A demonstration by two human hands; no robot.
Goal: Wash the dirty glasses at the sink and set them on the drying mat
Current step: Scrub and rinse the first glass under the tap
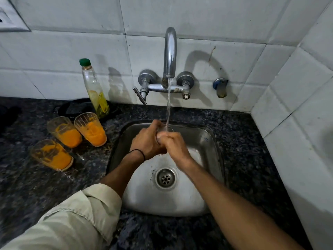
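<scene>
In the head view, a steel sink [207, 141] is seen set into a dark speckled tabletop [243, 141], and everything else is placed against it. Above the far half of the sink, a clear glass [166, 129] is held between both hands, directly under the water [168, 105] that runs from the wall tap [170, 51] behind the sink. The glass is gripped by the left hand [147, 141], whose fingers [155, 124] are curled round its side. The fingers [165, 136] of the right hand [173, 145] are curled against the near side of the glass; whether they reach inside it cannot be told. Most of the glass is hidden by the hands.

A black band [138, 153] is worn on the left wrist, and a pale rolled sleeve [81, 213] is seen on that arm. The drain [165, 178] lies in the sink's floor, nearer than the hands.

Left of the sink, on the tabletop, three dirty glasses [64, 131] [91, 129] [51, 154] smeared with orange residue are stood close together. Behind them, by the tiled wall, a green-capped bottle [94, 89] is stood upright.
</scene>
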